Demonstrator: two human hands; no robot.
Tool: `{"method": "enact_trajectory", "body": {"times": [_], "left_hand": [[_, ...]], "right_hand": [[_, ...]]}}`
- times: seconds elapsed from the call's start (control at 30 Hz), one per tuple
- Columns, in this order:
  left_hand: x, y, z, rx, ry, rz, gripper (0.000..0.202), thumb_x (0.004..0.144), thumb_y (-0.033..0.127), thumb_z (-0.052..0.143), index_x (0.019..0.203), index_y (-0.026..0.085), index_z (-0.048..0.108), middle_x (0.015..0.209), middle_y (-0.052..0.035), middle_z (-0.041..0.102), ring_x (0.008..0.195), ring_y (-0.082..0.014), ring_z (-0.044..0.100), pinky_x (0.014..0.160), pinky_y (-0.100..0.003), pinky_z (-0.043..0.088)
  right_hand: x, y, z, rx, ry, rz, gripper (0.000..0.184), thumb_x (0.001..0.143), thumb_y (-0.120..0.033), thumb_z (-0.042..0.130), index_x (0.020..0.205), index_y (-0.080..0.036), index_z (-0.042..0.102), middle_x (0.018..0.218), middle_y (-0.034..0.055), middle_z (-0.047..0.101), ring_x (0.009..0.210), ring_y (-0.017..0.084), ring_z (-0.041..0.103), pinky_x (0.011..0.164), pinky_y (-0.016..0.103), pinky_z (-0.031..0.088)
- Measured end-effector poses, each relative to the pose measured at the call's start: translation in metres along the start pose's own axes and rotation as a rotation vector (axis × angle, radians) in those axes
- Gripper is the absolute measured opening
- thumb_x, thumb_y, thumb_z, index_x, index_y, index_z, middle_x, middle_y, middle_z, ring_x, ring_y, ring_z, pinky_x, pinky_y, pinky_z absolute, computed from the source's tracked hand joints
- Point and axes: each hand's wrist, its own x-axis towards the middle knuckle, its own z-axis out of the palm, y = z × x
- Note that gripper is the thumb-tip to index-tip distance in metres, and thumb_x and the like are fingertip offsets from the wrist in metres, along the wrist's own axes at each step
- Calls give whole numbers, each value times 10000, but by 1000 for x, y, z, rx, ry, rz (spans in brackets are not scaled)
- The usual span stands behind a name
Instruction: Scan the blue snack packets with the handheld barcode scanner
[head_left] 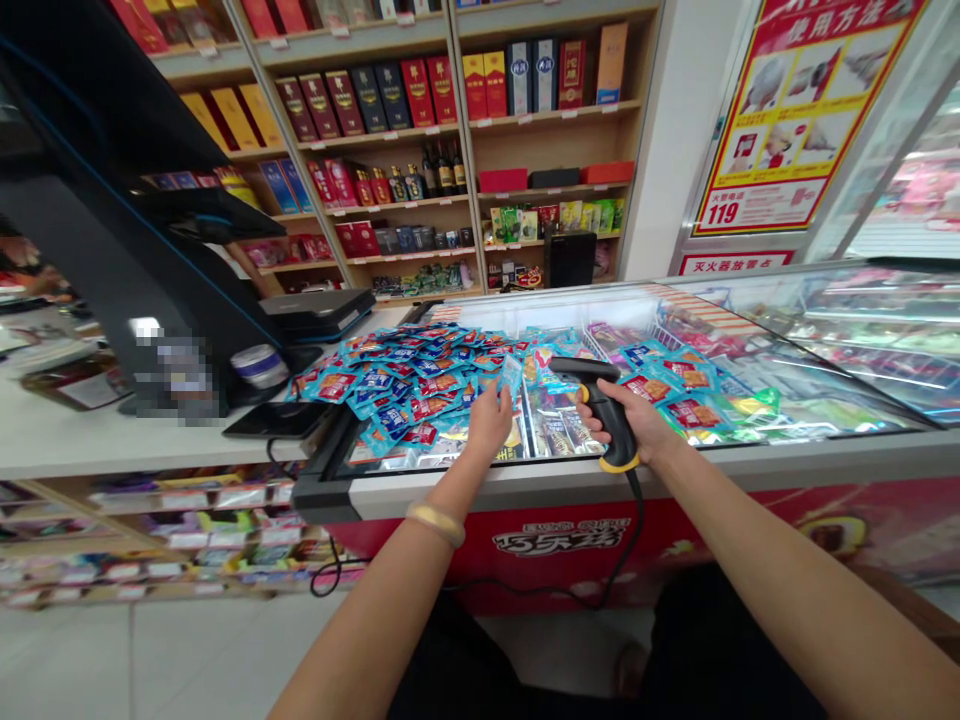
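My left hand (491, 418) pinches a small blue snack packet (512, 373), held up over the glass top of a chest freezer. In my right hand (634, 420) is a black and yellow barcode scanner (613, 425), its fingers wrapped round the handle. The scanner's head points left, towards the packet, with a gap between them. A large pile of blue and red snack packets (420, 375) spreads over the glass left of and behind my left hand. Several more loose packets (694, 412) lie on the glass beyond and right of the scanner.
The chest freezer (540, 485) stands in front of me, the scanner's cable (634, 500) hanging down its front. At left, a counter (45, 440) carries a dark checkout terminal (180, 290) and a white tape roll (259, 367). Shelves (375, 135) of boxes and bottles stand behind.
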Motion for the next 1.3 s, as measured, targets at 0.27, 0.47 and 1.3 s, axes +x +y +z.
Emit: {"method": "enact_trajectory", "body": {"times": [0.27,0.47,1.3], "left_hand": [[1,16,13,384,-43,272,426,968,245,406,1378,200,512,1085,-93,716,983,-219,687,888,-342,524],[12,53,84,544,-238,412,441,972,213,359,1398,179,469,1293,-123,624,1167,-217,601,996,-342,469],[32,27,-17,979,177,249,508,874,253,524,1378,204,495,1388,-136,526,1263,-295,492,1064,-461,373]], "right_hand": [[-16,-24,-29,82,156,-171,155,844,-336,574,853,-182,554,683,17,514,512,97,453,371,164,408],[-37,-57,-71,121,305,-265,158,850,-322,545,835,-165,560,674,26,504,496,90,447,356,155,393],[-16,-41,-24,96,192,-322,163,815,-330,592,865,-178,563,673,8,519,504,91,450,350,155,404]]}}
